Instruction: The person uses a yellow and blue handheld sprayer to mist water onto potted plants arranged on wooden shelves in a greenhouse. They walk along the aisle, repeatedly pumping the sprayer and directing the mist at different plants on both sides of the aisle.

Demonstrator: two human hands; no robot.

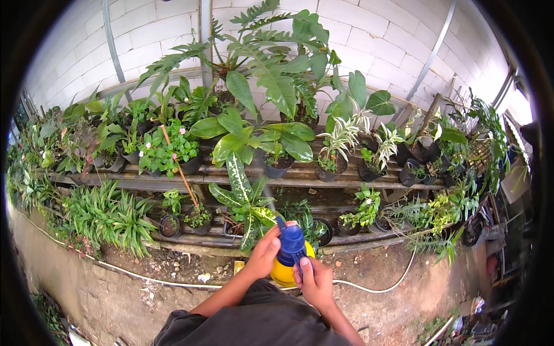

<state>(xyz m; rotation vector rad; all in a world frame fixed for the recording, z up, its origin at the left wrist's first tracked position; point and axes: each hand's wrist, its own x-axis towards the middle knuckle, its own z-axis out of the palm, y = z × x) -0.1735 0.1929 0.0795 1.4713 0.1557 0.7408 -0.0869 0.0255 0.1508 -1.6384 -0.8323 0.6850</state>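
Past your dark shirt (254, 317), the fingers of your left hand (262, 255) and right hand (315, 281) wrap a blue-topped yellow pump sprayer (290, 249) before the dumb cane (245, 202); spraying looks under way, though which plants (107, 214) remain you can't tell

white block wall (375, 40) behind slim metal posts (206, 34), plus pale hose (156, 281) in long curve across brown ground (404, 311).

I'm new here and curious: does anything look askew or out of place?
Yes: a stick leans sideways by the pink flowers instead of standing upright, and a white scrap lies like litter on the ground.
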